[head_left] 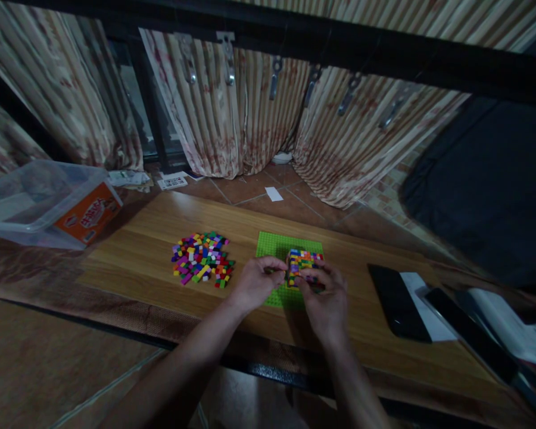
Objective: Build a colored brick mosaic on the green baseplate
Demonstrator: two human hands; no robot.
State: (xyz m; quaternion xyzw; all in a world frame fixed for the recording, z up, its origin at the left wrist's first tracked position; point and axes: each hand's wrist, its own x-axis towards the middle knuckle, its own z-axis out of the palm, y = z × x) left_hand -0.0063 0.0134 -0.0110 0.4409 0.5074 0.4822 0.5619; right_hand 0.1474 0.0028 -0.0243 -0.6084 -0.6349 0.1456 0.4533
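Note:
A build of multicoloured toy bricks sits on the right part of a green studded baseplate. My left hand is at the build's left side, thumb and forefinger pinched together; whatever is between the fingertips is too small to make out. Bent over the front and right of the build, my right hand grips it with curled fingers and covers part of it. To the left of the baseplate lies a pile of loose small bricks in many colours.
The wooden board carries a black phone-like slab and white paper at right. Another dark slim device lies beyond. A clear plastic bin with an orange label stands at left. Striped curtains hang behind.

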